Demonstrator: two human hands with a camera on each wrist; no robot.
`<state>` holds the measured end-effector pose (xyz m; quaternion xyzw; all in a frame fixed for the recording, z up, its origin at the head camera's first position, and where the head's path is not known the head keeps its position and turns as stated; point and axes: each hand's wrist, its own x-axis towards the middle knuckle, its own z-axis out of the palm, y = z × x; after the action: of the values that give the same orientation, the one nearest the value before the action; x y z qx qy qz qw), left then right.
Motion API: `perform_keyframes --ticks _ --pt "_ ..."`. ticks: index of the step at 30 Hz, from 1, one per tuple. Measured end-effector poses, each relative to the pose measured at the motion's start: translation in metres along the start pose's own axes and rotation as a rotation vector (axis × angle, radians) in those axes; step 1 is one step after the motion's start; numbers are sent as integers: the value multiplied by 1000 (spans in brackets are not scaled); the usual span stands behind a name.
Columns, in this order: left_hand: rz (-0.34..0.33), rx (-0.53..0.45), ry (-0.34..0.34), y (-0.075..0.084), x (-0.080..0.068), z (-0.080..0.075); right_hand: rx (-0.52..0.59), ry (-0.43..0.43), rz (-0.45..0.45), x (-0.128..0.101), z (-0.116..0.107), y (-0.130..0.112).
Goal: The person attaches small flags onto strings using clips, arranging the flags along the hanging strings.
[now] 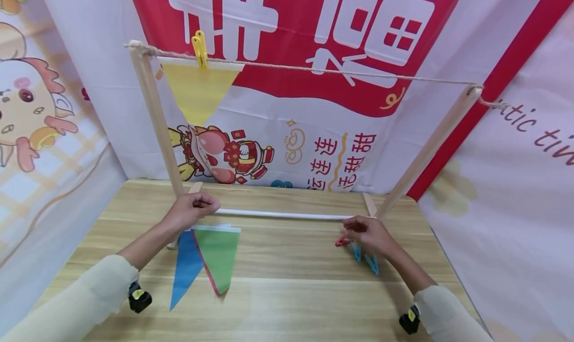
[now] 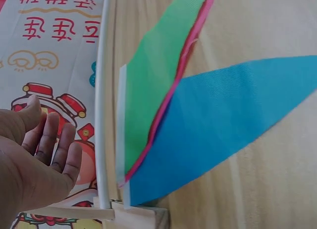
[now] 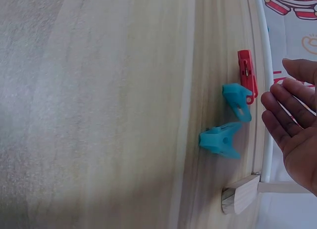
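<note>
- Pennants: a green pennant (image 1: 219, 257), a blue pennant (image 1: 186, 267) and a pink one, of which only the edge (image 2: 171, 90) shows between them, lie overlapped on the wooden table (image 1: 291, 292), their white top bands just beside the white rod (image 1: 282, 215) at the foot of the frame.
- Left hand (image 1: 190, 210): hovers over the top edge of the pennants near the left wooden post (image 1: 157, 117); the left wrist view shows the fingers (image 2: 59, 145) loosely extended and holding nothing.
- Right hand (image 1: 369, 235): hovers above the clothespins, fingers (image 3: 282, 125) relaxed and straight, gripping nothing.
- Clothespins: a red clothespin (image 3: 246, 74) and two blue clothespins (image 3: 237, 101) (image 3: 219, 140) lie on the table just beside the white rod, near the right post's base block (image 3: 240, 194).
- Hung pennant: a yellow pennant (image 1: 199, 90) hangs from the string (image 1: 336, 72) stretched between the posts, fastened by a yellow clothespin (image 1: 199, 48).
- Surroundings: printed banners (image 1: 314, 132) enclose the table on three sides.
</note>
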<state>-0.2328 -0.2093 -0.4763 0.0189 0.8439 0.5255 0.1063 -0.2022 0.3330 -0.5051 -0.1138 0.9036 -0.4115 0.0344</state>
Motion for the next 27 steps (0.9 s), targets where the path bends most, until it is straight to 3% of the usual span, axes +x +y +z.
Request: perform_keyframes --ticks 6,14,21,27 --pt "-8 63 -11 -10 0 3 9 -33 11 0 0 5" --pt "78 156 -49 -22 1 9 -13 -78 21 -2 1 10" --pt "85 183 -71 -31 3 10 -35 -74 10 -2 4 14" --pt "140 291 -96 -40 5 9 -57 -76 -16 -2 6 17"
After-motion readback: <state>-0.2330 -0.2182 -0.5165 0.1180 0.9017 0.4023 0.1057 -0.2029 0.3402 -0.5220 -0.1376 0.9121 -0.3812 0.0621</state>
